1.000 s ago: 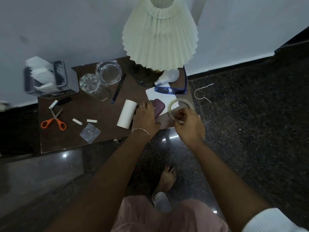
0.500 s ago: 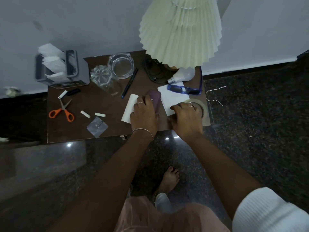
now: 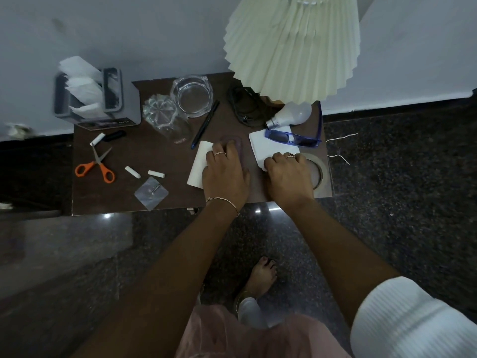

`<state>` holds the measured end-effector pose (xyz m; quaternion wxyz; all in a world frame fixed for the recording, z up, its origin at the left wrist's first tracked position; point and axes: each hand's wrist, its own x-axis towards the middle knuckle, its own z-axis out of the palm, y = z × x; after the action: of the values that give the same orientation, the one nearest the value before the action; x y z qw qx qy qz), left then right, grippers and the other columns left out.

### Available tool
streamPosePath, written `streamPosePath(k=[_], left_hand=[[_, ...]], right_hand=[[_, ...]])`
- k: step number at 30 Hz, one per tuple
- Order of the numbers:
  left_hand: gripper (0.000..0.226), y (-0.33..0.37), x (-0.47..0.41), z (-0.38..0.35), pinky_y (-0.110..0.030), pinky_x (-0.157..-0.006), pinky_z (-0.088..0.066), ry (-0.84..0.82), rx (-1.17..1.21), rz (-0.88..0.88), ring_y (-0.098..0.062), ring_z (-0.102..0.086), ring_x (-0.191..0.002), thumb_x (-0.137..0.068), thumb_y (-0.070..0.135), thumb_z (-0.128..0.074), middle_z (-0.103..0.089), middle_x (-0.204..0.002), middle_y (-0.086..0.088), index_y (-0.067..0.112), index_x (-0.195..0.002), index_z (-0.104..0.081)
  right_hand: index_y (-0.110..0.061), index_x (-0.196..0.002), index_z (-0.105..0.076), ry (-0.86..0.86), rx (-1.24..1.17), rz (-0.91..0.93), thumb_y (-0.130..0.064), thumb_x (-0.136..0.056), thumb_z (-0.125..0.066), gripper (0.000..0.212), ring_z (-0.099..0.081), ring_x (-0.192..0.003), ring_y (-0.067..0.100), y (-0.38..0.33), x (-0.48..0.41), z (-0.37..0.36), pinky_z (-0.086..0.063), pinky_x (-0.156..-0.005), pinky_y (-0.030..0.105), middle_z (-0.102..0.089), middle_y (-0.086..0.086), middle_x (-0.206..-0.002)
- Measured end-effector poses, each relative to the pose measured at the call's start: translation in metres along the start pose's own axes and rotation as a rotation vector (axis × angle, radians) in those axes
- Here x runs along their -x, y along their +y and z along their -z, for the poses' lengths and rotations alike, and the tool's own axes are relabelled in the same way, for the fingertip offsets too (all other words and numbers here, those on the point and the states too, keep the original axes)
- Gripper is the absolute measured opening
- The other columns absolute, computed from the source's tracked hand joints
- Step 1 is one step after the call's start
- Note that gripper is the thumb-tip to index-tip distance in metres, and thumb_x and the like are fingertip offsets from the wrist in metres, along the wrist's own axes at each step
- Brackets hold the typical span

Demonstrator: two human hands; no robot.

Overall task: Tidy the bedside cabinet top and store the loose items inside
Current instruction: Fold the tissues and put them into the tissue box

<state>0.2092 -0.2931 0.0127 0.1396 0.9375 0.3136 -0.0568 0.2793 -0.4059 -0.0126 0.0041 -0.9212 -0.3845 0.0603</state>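
Gathering step: left hand (image 3: 225, 174) covers case (image 3: 239, 148) and roll (image 3: 198, 164); right hand (image 3: 289, 174), fingers (image 3: 273, 162) curled, covers tape (image 3: 324, 174) at cabinet (image 3: 116, 197) front right corner. Grips hidden. Next, likely: lift items, open cabinet.

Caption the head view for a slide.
Left hand covers a paper roll and purple case, right hand a tape ring, on a cluttered bedside cabinet.
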Motion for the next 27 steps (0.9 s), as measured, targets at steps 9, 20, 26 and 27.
streamPosePath(k=[9, 20, 26, 27], left_hand=[[0.05, 0.021, -0.012, 0.004, -0.039, -0.081, -0.055, -0.199, 0.649, 0.401, -0.026, -0.068, -0.081, -0.073, 0.069, -0.048, -0.071, -0.089, -0.002, 0.024, -0.092, -0.061], [0.025, 0.028, -0.033, 0.002, -0.04, -0.081, -0.057, -0.227, 0.888, 0.551, -0.032, -0.067, -0.088, -0.069, 0.028, -0.061, -0.071, -0.093, -0.013, 0.013, -0.087, -0.072], [0.024, 0.024, -0.031, 0.016, -0.019, -0.068, -0.034, -0.106, 0.761, 0.471, -0.025, -0.062, -0.096, -0.085, 0.018, -0.058, -0.071, -0.101, -0.013, 0.007, -0.102, -0.072], [0.023, 0.022, -0.03, 0.019, -0.02, -0.069, -0.034, -0.078, 0.761, 0.477, -0.025, -0.062, -0.096, -0.085, 0.018, -0.058, -0.071, -0.1, -0.013, 0.007, -0.1, -0.071]], right_hand=[[-0.017, -0.09, -0.062, 0.147, -0.269, -0.154, -0.013, -0.084, -0.061, 0.008, -0.062, -0.078, 0.025, -0.001, 0.004, -0.003, -0.041, -0.076, 0.038, -0.065, 0.002, -0.086], [-0.017, -0.104, -0.062, 0.177, -0.612, -0.164, -0.017, -0.083, -0.065, 0.021, -0.06, -0.097, 0.021, -0.011, 0.02, 0.008, -0.039, -0.085, 0.035, -0.065, 0.0, -0.102], [-0.014, -0.113, -0.058, 0.081, -0.69, -0.236, -0.022, -0.078, -0.073, 0.039, -0.051, -0.11, 0.022, 0.003, 0.038, -0.002, -0.039, -0.092, 0.029, -0.057, 0.004, -0.115], [-0.01, -0.114, -0.058, 0.06, -0.694, -0.243, -0.018, -0.077, -0.073, 0.04, -0.051, -0.111, 0.024, 0.005, 0.04, -0.003, -0.04, -0.091, 0.03, -0.057, 0.007, -0.117]])
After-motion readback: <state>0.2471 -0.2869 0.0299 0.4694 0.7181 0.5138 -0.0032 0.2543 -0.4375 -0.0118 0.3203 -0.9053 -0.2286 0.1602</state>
